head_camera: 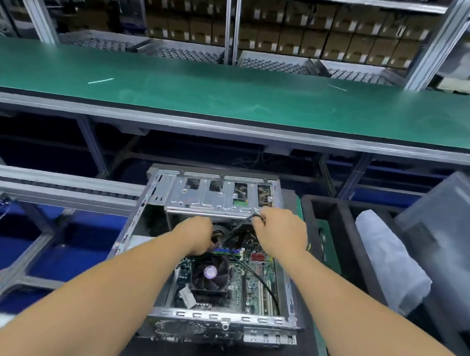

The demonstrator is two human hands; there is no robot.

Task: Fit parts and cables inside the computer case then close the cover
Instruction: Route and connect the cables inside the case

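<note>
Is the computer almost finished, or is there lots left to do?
Partly done. The motherboard and its fan already sit inside the open case. Right now the right hand pinches a black cable while the left hand reaches among the wires. The cover is not on yet.

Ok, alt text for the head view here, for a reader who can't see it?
Both hands reach into an open computer case: the right hand pinches a black cable running over the motherboard, the left hand grips cables near the drive cage. A green conveyor belt runs behind.
</note>
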